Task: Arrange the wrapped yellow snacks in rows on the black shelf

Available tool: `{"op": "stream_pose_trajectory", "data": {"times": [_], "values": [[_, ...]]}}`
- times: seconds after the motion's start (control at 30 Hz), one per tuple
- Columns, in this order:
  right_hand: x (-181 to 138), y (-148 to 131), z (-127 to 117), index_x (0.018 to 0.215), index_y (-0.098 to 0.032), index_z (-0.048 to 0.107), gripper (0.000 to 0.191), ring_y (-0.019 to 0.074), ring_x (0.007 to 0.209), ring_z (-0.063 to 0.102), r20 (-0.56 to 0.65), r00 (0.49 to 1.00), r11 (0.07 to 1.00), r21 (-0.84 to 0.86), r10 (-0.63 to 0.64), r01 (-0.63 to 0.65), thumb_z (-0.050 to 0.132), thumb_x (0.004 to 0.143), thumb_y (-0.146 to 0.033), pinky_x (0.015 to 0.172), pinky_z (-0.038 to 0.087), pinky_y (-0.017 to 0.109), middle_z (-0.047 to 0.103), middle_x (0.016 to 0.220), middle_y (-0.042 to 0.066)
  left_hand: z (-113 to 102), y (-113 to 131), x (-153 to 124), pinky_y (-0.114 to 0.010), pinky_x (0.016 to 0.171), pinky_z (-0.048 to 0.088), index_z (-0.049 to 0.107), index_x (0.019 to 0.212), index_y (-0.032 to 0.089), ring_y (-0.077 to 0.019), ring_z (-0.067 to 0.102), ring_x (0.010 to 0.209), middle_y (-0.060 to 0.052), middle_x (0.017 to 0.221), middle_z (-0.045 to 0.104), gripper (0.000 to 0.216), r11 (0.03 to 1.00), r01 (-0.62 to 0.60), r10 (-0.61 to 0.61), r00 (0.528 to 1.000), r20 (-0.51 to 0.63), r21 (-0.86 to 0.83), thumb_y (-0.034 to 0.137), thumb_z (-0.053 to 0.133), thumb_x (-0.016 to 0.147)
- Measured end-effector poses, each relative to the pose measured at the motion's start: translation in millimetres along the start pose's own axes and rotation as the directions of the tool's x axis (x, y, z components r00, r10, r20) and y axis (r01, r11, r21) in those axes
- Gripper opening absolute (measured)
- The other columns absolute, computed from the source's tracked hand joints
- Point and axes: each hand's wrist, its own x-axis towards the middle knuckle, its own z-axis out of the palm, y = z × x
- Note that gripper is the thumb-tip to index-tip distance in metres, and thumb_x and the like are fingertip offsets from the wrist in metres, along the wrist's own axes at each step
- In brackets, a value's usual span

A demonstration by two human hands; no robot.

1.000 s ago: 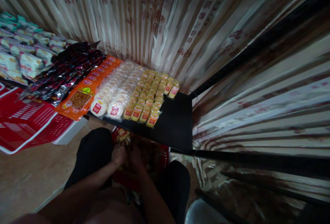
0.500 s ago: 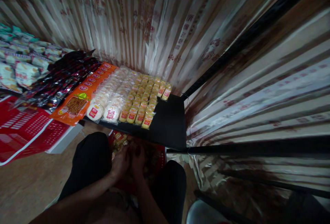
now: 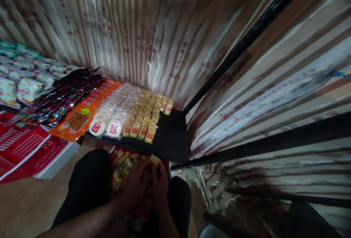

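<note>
Between my knees is a red basket with many small yellow wrapped snacks inside. My right hand is closed, with a wrapped yellow snack at its fingertips, just below the front edge of a black shelf. Close beside it, my left hand is curled over the basket; what its fingers hold, if anything, is lost in shadow. Rows of matching yellow packets lie on the shelf above the hands, next to white round wrapped crackers.
Left of the crackers lie an orange snack bag, dark shiny packets and white bags. A red shopping basket stands at left. Black bars border the shelf, before a striped curtain.
The view has shifted slightly, and the shelf sits lower and more to the left. My hands have moved to the right in the basket, and a yellow snack now shows at my right fingertips.
</note>
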Motion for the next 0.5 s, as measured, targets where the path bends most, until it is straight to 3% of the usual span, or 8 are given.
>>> {"op": "stream_pose_trajectory", "data": {"times": [0.17,0.3,0.5], "values": [[22.5,-18.7,-11.7,0.123,-0.02,0.053,0.053,0.0228,0.102,0.062,0.015,0.997,0.992,0.103,-0.074,0.072,0.057,0.076,-0.041,0.082,0.051,0.032,0.068,0.105,0.008,9.0,21.5,22.4,-0.04,0.102,0.042,0.058,0.114,0.017,-0.02,0.053,0.112,-0.01,0.119,0.059,0.037,0.997,-0.064,0.063,0.998,-0.018,-0.047,0.024,0.035,0.086],[62.0,-32.2,-16.9,0.122,-0.019,0.046,0.055,0.0199,0.091,0.065,-0.059,0.996,0.962,0.261,-0.063,0.076,0.061,0.072,-0.036,0.079,0.051,0.031,0.067,0.103,0.009,25.3,41.7,59.6,-0.038,0.104,0.04,0.057,0.115,0.017,-0.0188,0.051,0.115,-0.009,0.121,0.059,0.036,0.986,-0.15,0.143,0.986,-0.087,-0.079,0.024,0.035,0.087],[150.9,-42.2,-17.8,0.098,-0.018,0.055,0.038,0.017,0.082,0.063,-0.206,0.976,0.931,0.339,-0.07,0.139,0.06,0.064,-0.035,0.076,0.05,0.03,0.066,0.094,0.007,85.8,73.4,144.3,-0.038,0.105,0.039,0.057,0.115,0.017,-0.0202,0.052,0.116,-0.01,0.12,0.06,0.036,0.991,-0.077,0.064,0.991,-0.116,-0.106,0.018,0.037,0.086]]}}
